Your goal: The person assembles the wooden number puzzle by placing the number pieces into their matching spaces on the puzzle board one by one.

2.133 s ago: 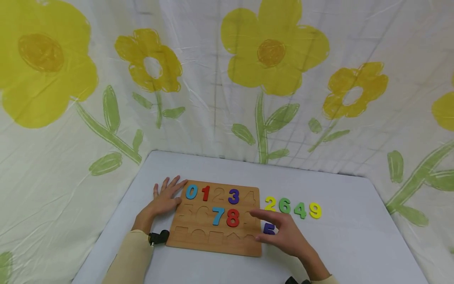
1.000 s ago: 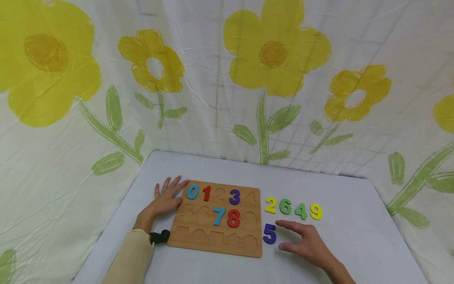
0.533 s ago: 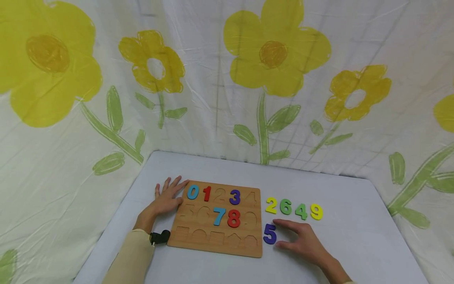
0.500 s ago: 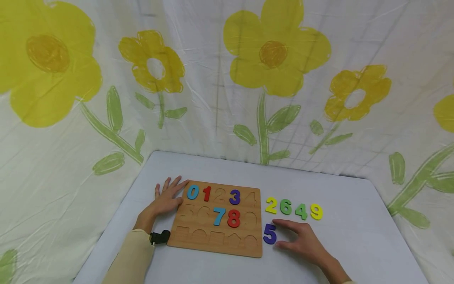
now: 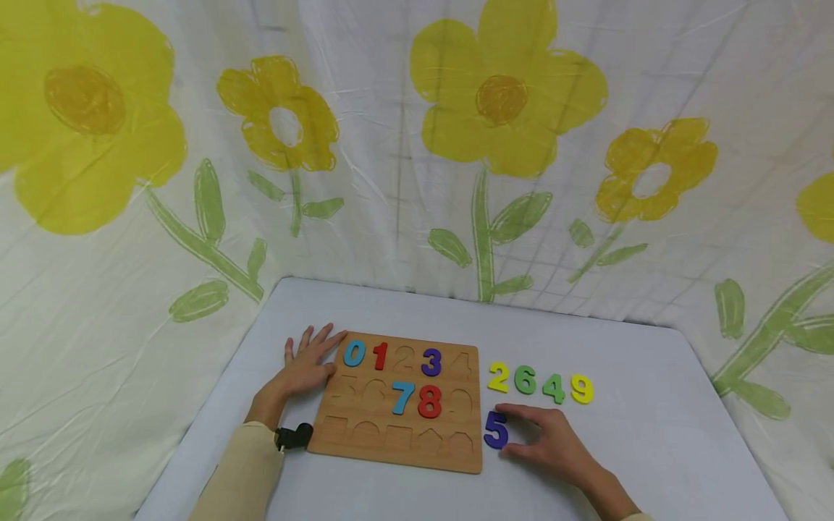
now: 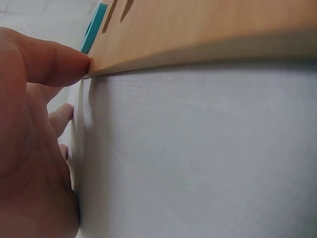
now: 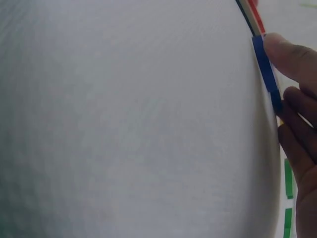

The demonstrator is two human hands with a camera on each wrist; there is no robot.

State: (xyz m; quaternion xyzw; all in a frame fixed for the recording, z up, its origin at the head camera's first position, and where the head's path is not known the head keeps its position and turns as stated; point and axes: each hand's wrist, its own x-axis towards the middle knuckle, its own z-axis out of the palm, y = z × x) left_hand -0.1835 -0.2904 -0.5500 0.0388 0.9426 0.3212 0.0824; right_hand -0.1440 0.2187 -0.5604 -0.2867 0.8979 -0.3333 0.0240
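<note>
A wooden puzzle board (image 5: 391, 452) lies on the table with a blue 0 (image 5: 354, 353), red 1 (image 5: 380, 356), purple 3 (image 5: 431, 362), blue 7 (image 5: 402, 397) and red 8 (image 5: 429, 401) on it. My left hand (image 5: 301, 373) rests at the board's left edge, fingers spread; its thumb (image 6: 59, 63) touches the edge in the left wrist view. Right of the board, my right hand (image 5: 554, 443) pinches a purple number 5 (image 5: 496, 430) between thumb and index finger, the piece still flat on the table. The right wrist view shows the 5 (image 7: 264, 62) edge-on against the thumb.
Beside the board's upper right lie a yellow 2 (image 5: 498, 377), green 6 (image 5: 524, 379), green 4 (image 5: 554, 388) and yellow 9 (image 5: 581, 388) in a row. A flower-printed curtain (image 5: 365, 246) stands behind the white table (image 5: 671, 405).
My right hand first drew back right from over the board, uncovering the 5, then moved left and its thumb and finger came in on that piece. The left hand stayed put.
</note>
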